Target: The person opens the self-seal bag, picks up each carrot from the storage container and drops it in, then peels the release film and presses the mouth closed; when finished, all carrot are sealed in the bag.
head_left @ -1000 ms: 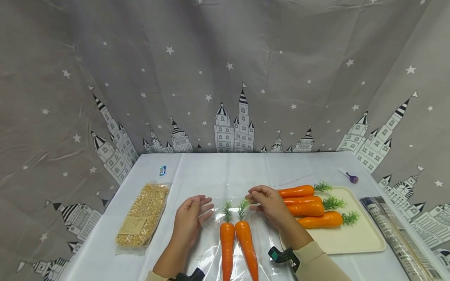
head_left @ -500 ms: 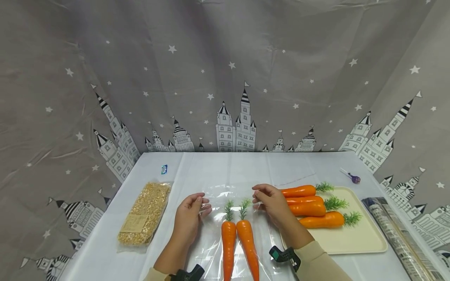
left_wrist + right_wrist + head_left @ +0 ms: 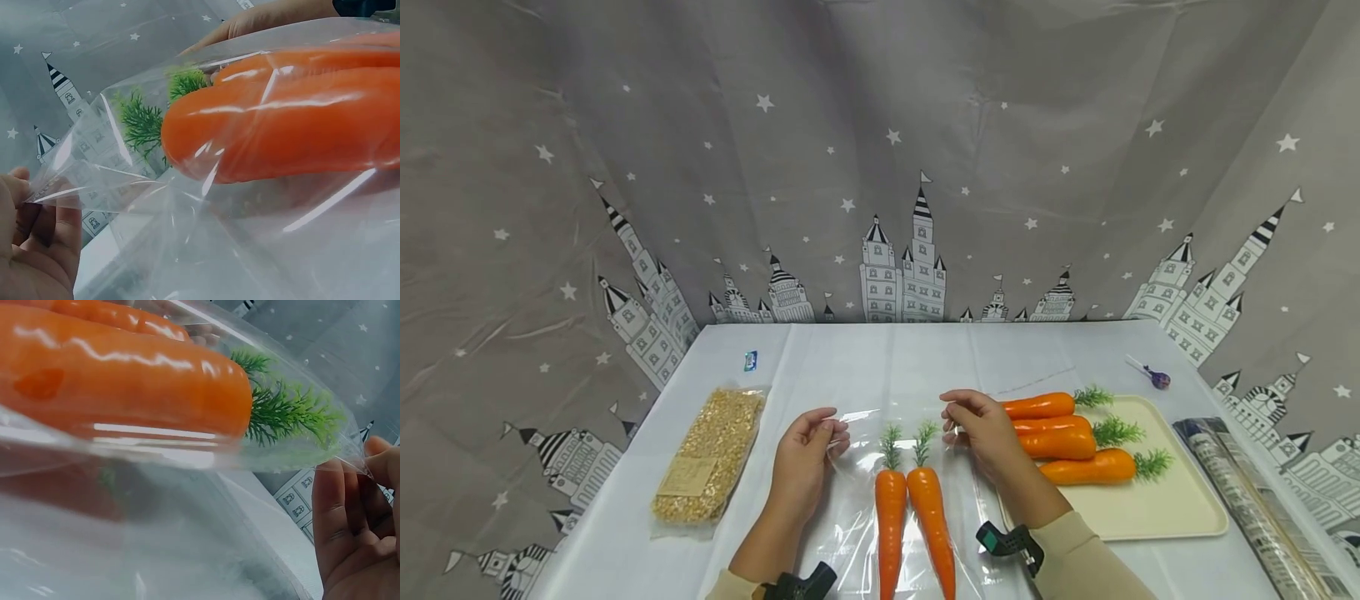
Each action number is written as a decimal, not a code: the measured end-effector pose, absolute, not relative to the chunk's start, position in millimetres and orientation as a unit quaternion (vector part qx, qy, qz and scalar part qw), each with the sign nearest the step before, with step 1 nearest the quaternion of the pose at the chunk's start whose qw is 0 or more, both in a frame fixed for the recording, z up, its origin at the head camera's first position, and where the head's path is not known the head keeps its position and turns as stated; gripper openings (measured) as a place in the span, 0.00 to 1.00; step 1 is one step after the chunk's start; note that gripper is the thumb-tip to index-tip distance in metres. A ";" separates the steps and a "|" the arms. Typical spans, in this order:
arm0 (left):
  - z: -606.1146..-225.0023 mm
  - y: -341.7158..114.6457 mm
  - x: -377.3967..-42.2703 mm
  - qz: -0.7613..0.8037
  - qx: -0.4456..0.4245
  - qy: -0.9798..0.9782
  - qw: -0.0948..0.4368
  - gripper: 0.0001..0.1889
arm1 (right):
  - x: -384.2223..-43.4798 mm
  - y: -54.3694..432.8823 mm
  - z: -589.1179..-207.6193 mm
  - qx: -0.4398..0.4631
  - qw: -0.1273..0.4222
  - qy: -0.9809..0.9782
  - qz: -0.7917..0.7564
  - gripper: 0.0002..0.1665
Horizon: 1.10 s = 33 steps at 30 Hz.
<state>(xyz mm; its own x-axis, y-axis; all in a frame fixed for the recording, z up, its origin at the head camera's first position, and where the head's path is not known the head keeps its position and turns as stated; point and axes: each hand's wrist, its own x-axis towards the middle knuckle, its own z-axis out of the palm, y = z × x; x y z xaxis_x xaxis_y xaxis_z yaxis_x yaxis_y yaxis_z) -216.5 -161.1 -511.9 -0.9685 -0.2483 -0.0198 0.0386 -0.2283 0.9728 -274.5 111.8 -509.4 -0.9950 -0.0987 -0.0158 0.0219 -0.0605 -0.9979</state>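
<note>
Head view, left fingers (image 3: pixel 811 421), right fingers (image 3: pixel 966 399) pinching clear bag (image 3: pixel 852 518) by edge, table (image 3: pixel 865 358) beyond

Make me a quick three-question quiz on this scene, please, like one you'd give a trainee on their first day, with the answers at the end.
1. True or false: only the left hand pinches the clear bag.
2. Which of these lies to the left of the left hand?
a) purple lollipop
b) packet of yellow grains
c) cream tray
3. How many carrots are inside the clear bag?

Key:
1. False; the right hand pinches it too.
2. b
3. Two
</note>
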 end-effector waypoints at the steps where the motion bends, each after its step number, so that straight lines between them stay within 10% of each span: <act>1: -512.1 -161.1 -216.8 -0.776 0.085 -0.618 0.093 0.15 | -274.4 111.7 -508.9 -0.030 0.039 0.683 -0.729 0.14; 33: -506.7 -157.4 -209.9 -0.777 0.043 -0.618 0.113 0.14 | -270.1 112.5 -504.1 -0.057 0.023 0.687 -0.724 0.19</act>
<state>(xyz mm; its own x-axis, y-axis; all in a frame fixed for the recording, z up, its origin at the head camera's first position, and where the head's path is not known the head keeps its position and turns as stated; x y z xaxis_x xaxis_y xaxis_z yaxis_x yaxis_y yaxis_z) -209.9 -157.4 -506.7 -0.9709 -0.2285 0.0718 0.1214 -0.2107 0.9700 -270.1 112.5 -504.1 -0.9924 -0.1124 0.0507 -0.0446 -0.0559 -0.9974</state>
